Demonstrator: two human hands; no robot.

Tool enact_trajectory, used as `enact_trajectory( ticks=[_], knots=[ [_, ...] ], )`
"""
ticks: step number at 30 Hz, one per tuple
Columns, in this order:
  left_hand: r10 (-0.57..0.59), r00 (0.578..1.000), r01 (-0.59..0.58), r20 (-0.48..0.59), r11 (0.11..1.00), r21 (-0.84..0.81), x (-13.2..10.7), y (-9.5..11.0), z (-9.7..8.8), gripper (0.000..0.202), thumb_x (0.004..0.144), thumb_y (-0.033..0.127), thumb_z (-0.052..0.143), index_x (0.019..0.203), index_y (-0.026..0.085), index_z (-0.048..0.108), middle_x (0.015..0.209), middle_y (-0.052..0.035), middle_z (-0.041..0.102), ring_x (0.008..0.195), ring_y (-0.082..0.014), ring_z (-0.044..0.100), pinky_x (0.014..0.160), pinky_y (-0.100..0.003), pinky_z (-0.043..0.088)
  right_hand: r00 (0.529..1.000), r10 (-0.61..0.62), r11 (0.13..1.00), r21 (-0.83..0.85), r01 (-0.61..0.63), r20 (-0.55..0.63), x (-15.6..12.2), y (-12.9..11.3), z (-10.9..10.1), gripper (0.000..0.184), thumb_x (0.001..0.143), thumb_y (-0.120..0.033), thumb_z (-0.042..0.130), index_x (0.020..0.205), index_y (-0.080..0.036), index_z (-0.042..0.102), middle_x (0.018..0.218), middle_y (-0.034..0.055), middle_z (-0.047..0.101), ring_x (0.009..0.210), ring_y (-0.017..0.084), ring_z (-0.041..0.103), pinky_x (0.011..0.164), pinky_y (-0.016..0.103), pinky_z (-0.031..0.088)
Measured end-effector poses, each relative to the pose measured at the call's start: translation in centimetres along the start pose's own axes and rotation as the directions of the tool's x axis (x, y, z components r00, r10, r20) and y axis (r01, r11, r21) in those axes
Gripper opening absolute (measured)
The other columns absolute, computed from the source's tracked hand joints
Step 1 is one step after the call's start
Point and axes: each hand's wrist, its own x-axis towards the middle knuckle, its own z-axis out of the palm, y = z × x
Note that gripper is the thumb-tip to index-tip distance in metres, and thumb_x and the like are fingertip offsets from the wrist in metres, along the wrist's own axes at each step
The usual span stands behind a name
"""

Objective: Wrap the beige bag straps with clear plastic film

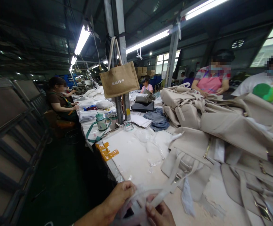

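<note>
At the bottom edge my left hand (117, 197) and my right hand (160, 213) both pinch a crumpled piece of clear plastic wrap (136, 201). A beige bag strap (166, 188) runs from between my fingers up to a beige handbag (185, 163) lying flat on the white table (131, 153). My left fingers curl over the plastic's top edge. My right thumb and fingers press on it from the right. Part of each hand is cut off by the frame.
A heap of beige handbags (221, 122) covers the table's right side. A tan tote (119, 80) hangs on a pillar. Bottles (101, 121), orange tape (107, 152) and loose plastic (150, 141) lie ahead. Seated people work at left (61, 100) and far right (212, 80). Racks (9, 125) line the left aisle.
</note>
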Motion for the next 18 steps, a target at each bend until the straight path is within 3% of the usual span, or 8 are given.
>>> enact_trajectory(
  ticks=[4,7,10,15,18],
  knots=[
    [-0.033,0.997,0.029,0.068,0.998,0.052,0.1,0.6,1.1,0.045,0.072,0.059,0.064,0.081,0.016,0.054,0.052,0.0045,0.053,0.038,-0.0063,0.036,0.038,-0.018,0.026,0.995,0.033,0.972,0.228,-0.054,0.097,0.6,0.3,1.5,0.055,0.056,-0.048,0.086,0.095,-0.018,0.063,0.074,0.0064,0.068,0.066,0.023,0.063,0.066,0.038,0.049],
    [-0.009,0.998,-0.001,0.058,0.986,0.169,0.4,0.4,1.6,0.042,0.072,0.058,0.060,0.080,0.018,0.050,0.046,0.0080,0.048,0.034,-0.0056,0.032,0.034,-0.018,0.021,0.996,0.022,0.953,0.298,-0.048,0.088,0.6,-0.2,2.1,0.063,0.052,-0.046,0.088,0.102,-0.017,0.063,0.083,0.0099,0.071,0.077,0.028,0.067,0.071,0.042,0.051],
    [-0.036,0.998,0.026,0.045,0.977,0.210,0.9,0.4,1.7,0.039,0.072,0.057,0.058,0.079,0.020,0.047,0.046,0.0096,0.045,0.033,-0.0053,0.029,0.033,-0.018,0.018,0.998,0.023,0.948,0.315,-0.041,0.060,0.5,-0.7,2.2,0.067,0.050,-0.042,0.091,0.106,-0.018,0.064,0.086,0.0100,0.072,0.080,0.028,0.068,0.075,0.042,0.051],
    [-0.234,0.956,0.187,0.174,0.950,0.250,1.1,1.5,1.5,0.037,0.068,0.052,0.066,0.076,0.018,0.056,0.047,0.0078,0.045,0.033,-0.0045,0.026,0.036,-0.019,0.015,0.998,0.034,0.955,0.292,-0.049,0.054,0.6,-0.7,2.0,0.070,0.051,-0.042,0.091,0.110,-0.018,0.062,0.088,0.0108,0.073,0.076,0.027,0.069,0.074,0.042,0.052],
    [-0.241,0.958,0.187,0.158,0.938,0.293,1.0,1.8,1.7,0.035,0.065,0.049,0.070,0.072,0.018,0.056,0.047,0.0076,0.045,0.036,-0.0055,0.029,0.040,-0.020,0.019,0.999,0.029,0.977,0.212,-0.034,0.028,0.7,-1.2,2.0,0.072,0.049,-0.042,0.091,0.110,-0.017,0.061,0.089,0.0101,0.073,0.078,0.027,0.068,0.073,0.042,0.052]
  ],
)
